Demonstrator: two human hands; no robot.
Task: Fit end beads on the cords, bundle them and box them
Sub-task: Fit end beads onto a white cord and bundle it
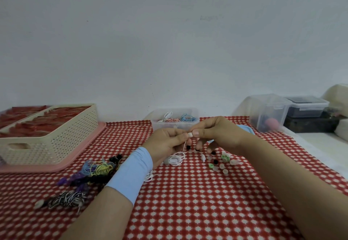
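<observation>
Your white cord [176, 159] rises from a loose coil on the counter [188, 202] to your left hand [167, 141], which pinches its end. Your right hand [218, 134] pinches a small white end bead [190, 134] right against that end. Just right of the coil lie the loose beads [224, 166], scattered in white, green and black. On your left sits a tangled pile of coloured cords [94, 171], and a black-and-white striped cord [66, 199] lies nearer you. Behind your hands stands the clear box [156, 125], holding bundled cords [177, 119] in white, orange and blue.
</observation>
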